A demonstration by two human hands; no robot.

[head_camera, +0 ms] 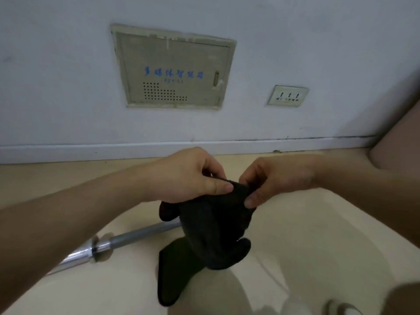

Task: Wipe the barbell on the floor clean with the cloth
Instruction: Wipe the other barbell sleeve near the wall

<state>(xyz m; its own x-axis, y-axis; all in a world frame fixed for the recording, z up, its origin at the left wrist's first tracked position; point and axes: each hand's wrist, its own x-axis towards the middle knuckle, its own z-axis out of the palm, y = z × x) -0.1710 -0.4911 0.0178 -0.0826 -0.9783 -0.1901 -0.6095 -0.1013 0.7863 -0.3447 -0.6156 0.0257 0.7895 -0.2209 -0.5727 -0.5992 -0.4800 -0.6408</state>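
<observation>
From the head camera, the left hand (191, 176) and the right hand (272, 178) meet in mid-air, each pinching the top edge of a dark cloth (213, 228) between thumb and fingers (218, 187), closed tight on the fabric. The cloth hangs down in folds between them, above the floor (306, 235). The barbell (118, 242) lies on the floor below and to the left, its shaft passing behind the cloth, near the wall (68, 76) with a panel (175, 67) and socket (287, 96).
</observation>
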